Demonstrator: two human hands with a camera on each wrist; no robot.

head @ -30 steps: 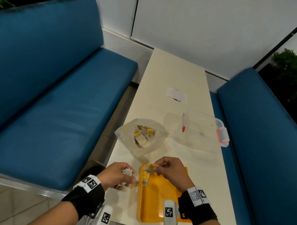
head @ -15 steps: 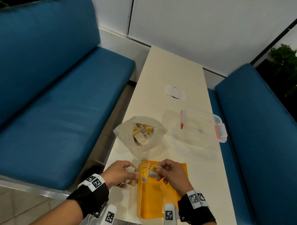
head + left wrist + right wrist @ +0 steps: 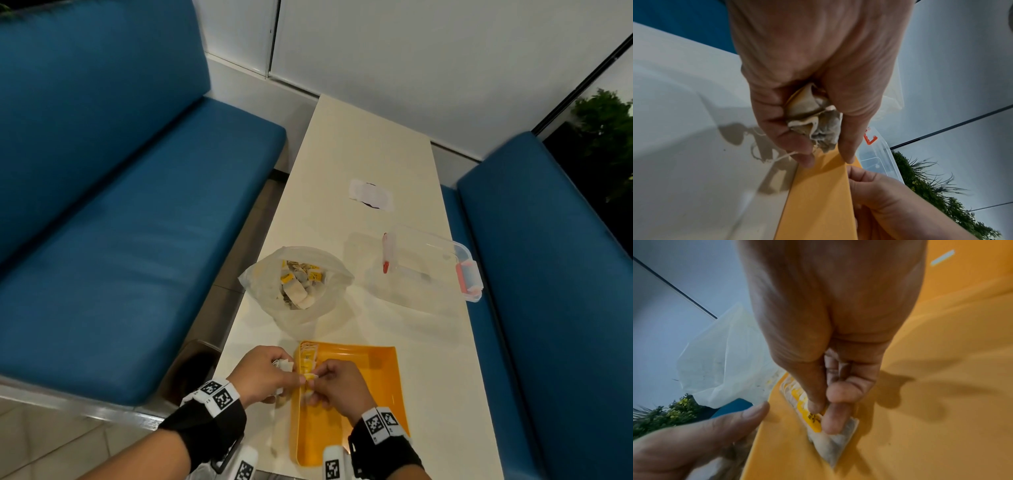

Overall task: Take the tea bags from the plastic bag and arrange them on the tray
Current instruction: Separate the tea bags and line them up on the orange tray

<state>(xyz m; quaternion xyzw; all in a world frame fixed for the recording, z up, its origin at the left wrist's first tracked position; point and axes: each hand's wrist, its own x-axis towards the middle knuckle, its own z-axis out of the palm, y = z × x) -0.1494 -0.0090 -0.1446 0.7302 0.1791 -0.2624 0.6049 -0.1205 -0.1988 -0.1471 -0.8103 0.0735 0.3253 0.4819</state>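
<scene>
An orange tray (image 3: pixel 370 387) lies at the table's near edge. A row of tea bags (image 3: pixel 307 356) lines its left rim. My left hand (image 3: pixel 267 375) grips a bunch of tea bags (image 3: pixel 813 118) just left of the tray rim (image 3: pixel 818 194), and its thumb (image 3: pixel 748 415) touches the rim. My right hand (image 3: pixel 337 383) pinches one tea bag (image 3: pixel 830 441) by its yellow tag (image 3: pixel 813 420), with the bag's tip touching the tray floor (image 3: pixel 920 402). Beyond the tray stands the open clear plastic bag (image 3: pixel 298 284) with more tea bags inside.
A clear lidded box (image 3: pixel 431 263) with red clips sits right of the bag, and a white paper scrap (image 3: pixel 371 195) lies farther back on the narrow cream table (image 3: pixel 376 137). Blue bench seats (image 3: pixel 120 240) flank both sides.
My right hand has drawn the pinched tea bag nearer and lower, down onto the tray's left side. My left hand has closed in until it meets the right at the rim.
</scene>
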